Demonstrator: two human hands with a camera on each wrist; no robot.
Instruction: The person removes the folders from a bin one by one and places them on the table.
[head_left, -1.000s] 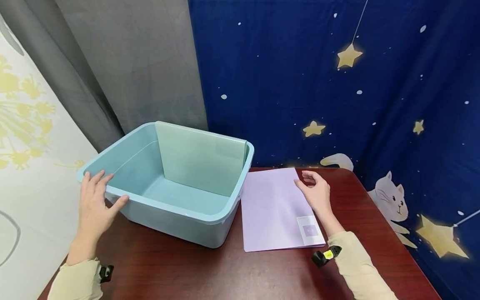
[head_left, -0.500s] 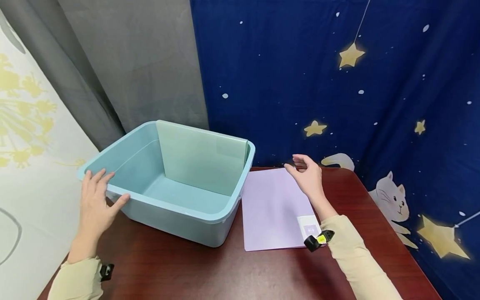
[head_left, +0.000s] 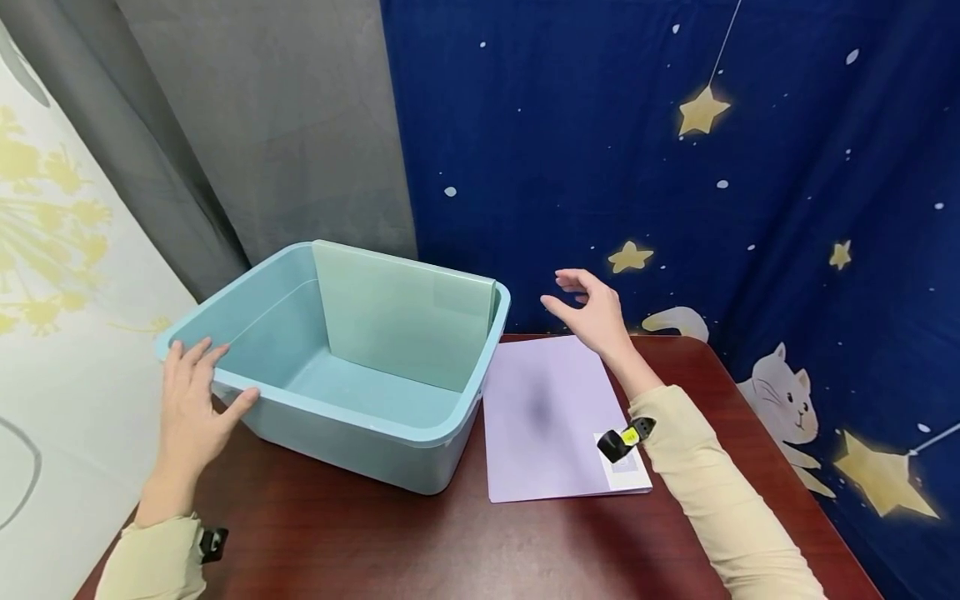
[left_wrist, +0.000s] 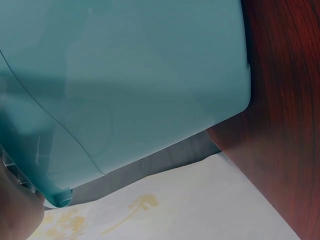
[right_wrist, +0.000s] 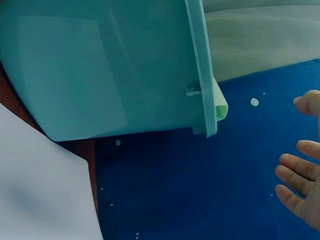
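Note:
A light blue plastic tub (head_left: 360, 442) stands on the table, and a pale green folder (head_left: 405, 317) is upright inside, against its far wall. My left hand (head_left: 191, 408) grips the tub's near-left rim, fingers over the edge and thumb along the front. Only part of that hand (left_wrist: 20, 205) shows in the left wrist view, at the rim. My right hand (head_left: 592, 317) is raised in the air beyond the purple folder (head_left: 532, 417), fingers loosely bent and holding nothing. That folder lies flat right of the tub, with a white label (head_left: 633, 475) at its near-right corner.
The dark red wooden table (head_left: 360, 542) ends at the back against a blue star-patterned curtain (head_left: 540, 150). A grey curtain (head_left: 285, 125) hangs behind the tub, and a white patterned cloth (head_left: 75, 375) is at the left.
My right hand has risen from beside the purple folder and moved left and away from me, toward the tub. The left hand stays on the rim; the tub and both folders have not moved.

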